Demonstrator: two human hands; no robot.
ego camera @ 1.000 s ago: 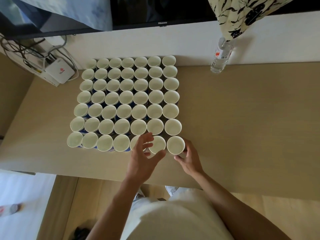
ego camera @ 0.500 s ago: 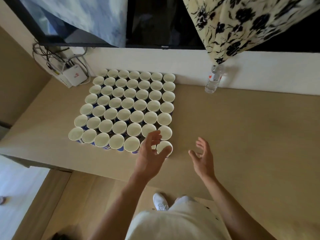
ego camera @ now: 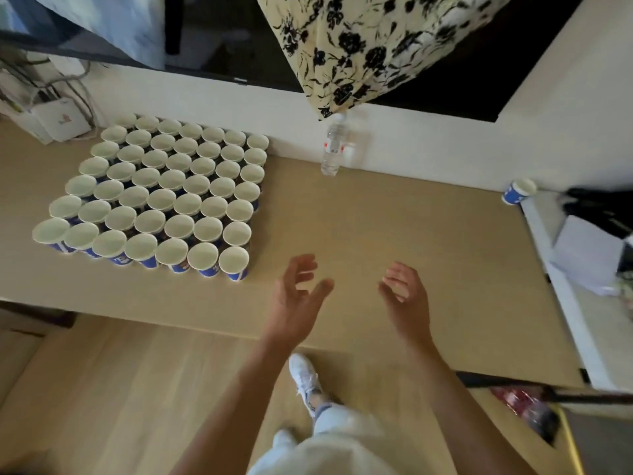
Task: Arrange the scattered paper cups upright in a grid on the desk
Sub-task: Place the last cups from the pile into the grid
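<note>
Paper cups (ego camera: 161,197): seven rows of seven, mouths up, packed rim to rim on the left half of the desk (ego camera: 376,217).
Left hand (ego camera: 294,296): empty, fingers spread, hovering just right of the grid's near corner.
Right hand (ego camera: 407,299): empty, fingers relaxed.
Lone cup (ego camera: 519,191): standing well apart at the desk's far right end.
Likely next step: fetch it with a light grip on its wall and seat it without nudging its neighbours.

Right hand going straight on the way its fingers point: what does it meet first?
The right hand points over bare desk toward the bottle; likely that first, though depth is unclear.
</note>
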